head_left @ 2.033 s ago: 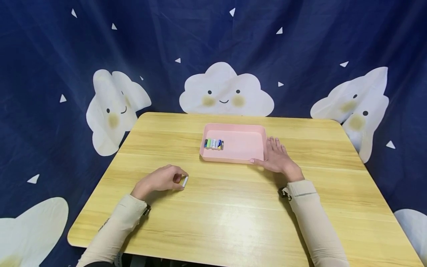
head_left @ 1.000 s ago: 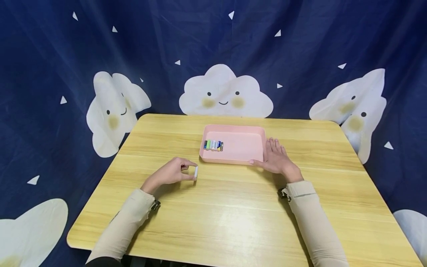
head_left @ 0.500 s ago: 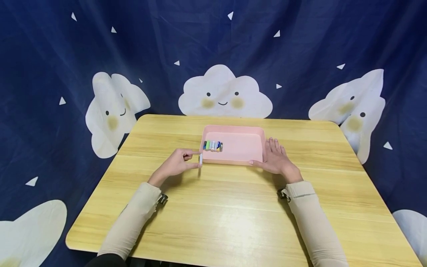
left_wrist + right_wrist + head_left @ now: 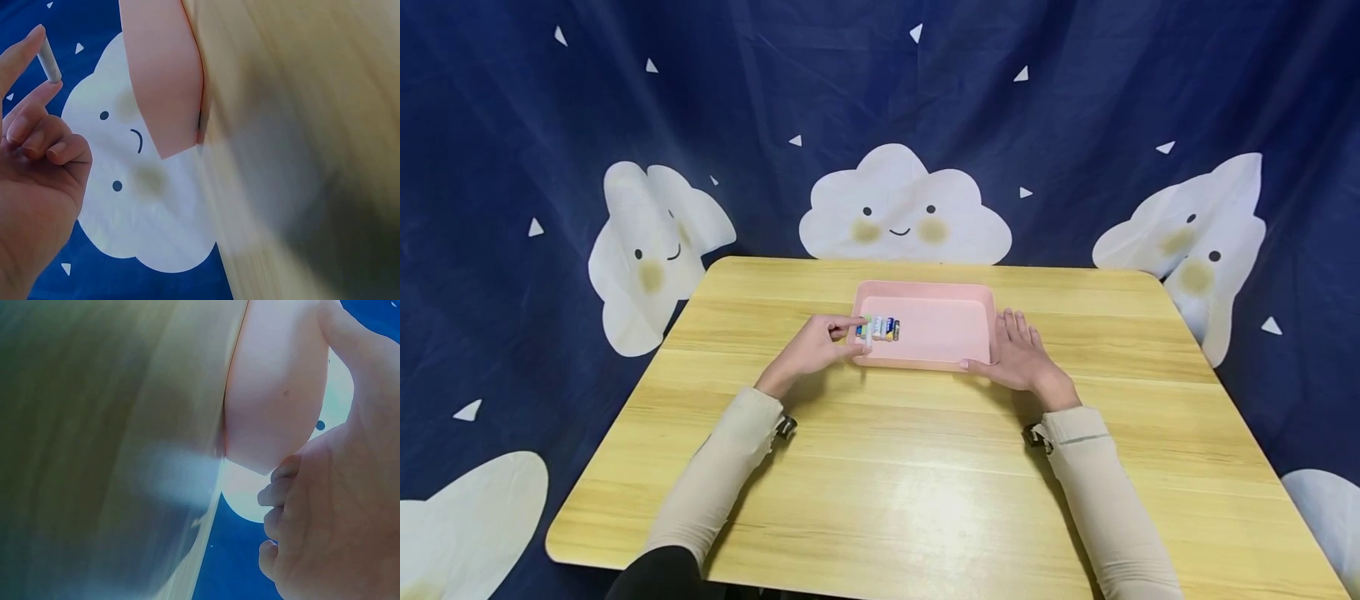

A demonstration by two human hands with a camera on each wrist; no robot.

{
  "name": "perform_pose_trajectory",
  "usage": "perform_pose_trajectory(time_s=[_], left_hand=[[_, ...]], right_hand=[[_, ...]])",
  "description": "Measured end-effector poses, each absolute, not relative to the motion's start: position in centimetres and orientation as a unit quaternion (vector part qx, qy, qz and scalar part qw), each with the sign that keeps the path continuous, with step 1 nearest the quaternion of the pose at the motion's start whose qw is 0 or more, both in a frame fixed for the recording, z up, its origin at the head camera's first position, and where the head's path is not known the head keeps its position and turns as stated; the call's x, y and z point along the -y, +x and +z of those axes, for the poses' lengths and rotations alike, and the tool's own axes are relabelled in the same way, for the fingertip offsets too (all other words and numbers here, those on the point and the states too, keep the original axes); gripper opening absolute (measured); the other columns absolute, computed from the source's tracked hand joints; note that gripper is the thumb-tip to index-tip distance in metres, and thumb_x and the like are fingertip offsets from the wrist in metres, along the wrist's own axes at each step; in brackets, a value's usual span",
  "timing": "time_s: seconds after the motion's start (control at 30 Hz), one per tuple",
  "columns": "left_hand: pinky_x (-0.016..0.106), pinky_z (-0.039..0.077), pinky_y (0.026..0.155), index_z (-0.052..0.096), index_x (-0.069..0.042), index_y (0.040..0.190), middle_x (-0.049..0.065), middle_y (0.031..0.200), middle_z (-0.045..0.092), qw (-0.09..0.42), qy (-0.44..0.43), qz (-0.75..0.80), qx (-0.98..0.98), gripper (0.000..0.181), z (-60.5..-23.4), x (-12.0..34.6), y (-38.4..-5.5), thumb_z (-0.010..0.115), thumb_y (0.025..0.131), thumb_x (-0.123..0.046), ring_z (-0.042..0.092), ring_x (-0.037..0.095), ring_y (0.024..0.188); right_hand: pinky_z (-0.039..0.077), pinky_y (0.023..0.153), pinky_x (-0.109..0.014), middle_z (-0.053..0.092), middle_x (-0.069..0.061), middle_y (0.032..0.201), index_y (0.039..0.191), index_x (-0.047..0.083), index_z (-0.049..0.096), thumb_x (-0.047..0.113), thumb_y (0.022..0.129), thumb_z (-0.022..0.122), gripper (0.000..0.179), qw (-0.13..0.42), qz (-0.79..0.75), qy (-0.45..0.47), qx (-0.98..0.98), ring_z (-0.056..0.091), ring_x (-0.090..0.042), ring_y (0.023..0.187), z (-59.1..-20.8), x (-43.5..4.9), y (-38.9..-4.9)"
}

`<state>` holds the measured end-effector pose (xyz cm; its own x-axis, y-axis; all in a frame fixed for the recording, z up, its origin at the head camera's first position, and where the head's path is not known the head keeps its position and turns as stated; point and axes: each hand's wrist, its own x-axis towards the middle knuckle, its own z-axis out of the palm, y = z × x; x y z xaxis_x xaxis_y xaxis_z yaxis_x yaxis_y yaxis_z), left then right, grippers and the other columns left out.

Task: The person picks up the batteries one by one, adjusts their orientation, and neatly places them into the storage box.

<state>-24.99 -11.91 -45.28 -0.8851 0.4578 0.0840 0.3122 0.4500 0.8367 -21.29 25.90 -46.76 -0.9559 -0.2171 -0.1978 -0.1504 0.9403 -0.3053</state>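
Observation:
My left hand (image 4: 811, 348) pinches a slim white battery (image 4: 49, 60) by its two ends, between thumb and index finger. The other left fingers are curled in, as the left wrist view shows. Hand and battery are over the left end of the pink tray (image 4: 943, 333), above a row of several batteries (image 4: 889, 328) standing side by side inside it. The pinched battery partly covers the row's left part. At the tray's front right corner rests my right hand (image 4: 1024, 360), fingers straight along the right side and thumb at the front wall.
The pink tray stands on a light wooden table (image 4: 880, 475), towards its far edge. Behind the table hangs a dark blue curtain (image 4: 737, 108) with white clouds. Both wrists carry a dark strapped device.
My left hand has carried the white battery right and away from me, from the table at the left to over the tray's left end. The right hand stays at the tray's corner.

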Motion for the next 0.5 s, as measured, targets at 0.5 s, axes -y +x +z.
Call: perform_pose_trajectory(time_s=[0.5], left_hand=[[0.023, 0.026, 0.053, 0.068, -0.005, 0.136, -0.003, 0.064, 0.031, 0.063, 0.248, 0.478, -0.840, 0.057, -45.7, 9.8, -27.2, 0.084, 0.087, -0.028, 0.028, 0.014, 0.058]], right_hand=[[-0.004, 0.128, -0.063, -0.010, -0.028, 0.171, 0.161, -0.010, -0.004, 0.079, 0.092, 0.048, 0.124, 0.116, -0.151, -0.094, -0.977, -0.010, -0.048, 0.159, -46.8, -25.8, -21.3]])
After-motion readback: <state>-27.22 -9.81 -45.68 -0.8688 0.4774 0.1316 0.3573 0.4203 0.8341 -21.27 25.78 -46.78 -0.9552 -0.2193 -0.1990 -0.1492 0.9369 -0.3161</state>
